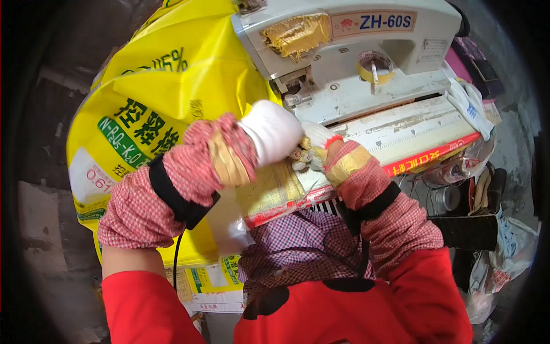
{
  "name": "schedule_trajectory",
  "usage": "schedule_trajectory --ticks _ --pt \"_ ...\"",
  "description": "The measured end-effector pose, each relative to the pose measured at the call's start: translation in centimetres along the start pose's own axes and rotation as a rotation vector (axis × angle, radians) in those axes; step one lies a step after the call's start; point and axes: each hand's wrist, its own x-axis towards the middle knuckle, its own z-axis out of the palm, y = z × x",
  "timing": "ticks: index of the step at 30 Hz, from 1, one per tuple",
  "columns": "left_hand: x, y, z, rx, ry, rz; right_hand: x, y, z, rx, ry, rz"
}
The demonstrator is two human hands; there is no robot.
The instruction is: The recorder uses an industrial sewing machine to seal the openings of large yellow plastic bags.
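Both my hands wear white cotton gloves and red checked sleeve covers. My left hand (272, 131) is closed over the edge of a large yellow printed sack (166, 86), pressing it onto the bed of a white sewing-type machine (366, 69). My right hand (314, 148) lies close beside it, fingers curled on the same sack edge at the machine's bed, just below the machine head. What lies under the fingers is hidden.
A roll of yellow tape (375, 66) sits on the machine. A red printed strip (435, 156) runs along the bed's front edge. White cloth (470, 103) hangs at the right end. Clutter, cans and bags (458, 195) fill the right side; dark floor lies left.
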Motion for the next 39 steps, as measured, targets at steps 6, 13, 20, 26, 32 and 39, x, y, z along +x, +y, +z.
schedule_trajectory --ticks 6,13,20,26,32,39 --pt "-1.2 -8.6 4.9 -0.169 0.162 -0.112 -1.3 -1.0 2.9 0.198 0.154 0.08" --pt "-19.3 -1.8 0.7 -0.082 0.12 0.169 -0.6 -3.2 6.2 -1.347 0.431 -0.378" --pt "-32.2 -2.7 -0.3 0.411 1.199 -0.349 0.4 -6.6 11.3 -1.571 0.514 -1.097" --pt "-33.1 -2.8 16.0 -0.199 0.639 -0.928 -9.8 -10.0 13.0 -0.321 0.233 -0.888" --pt "-34.5 -6.3 23.9 -0.185 0.354 -1.278 -8.9 -7.8 8.5 -0.086 0.326 -1.046" --pt "-36.6 -6.4 31.1 -0.153 0.377 -1.375 -6.0 0.8 11.5 0.111 0.282 -0.589"
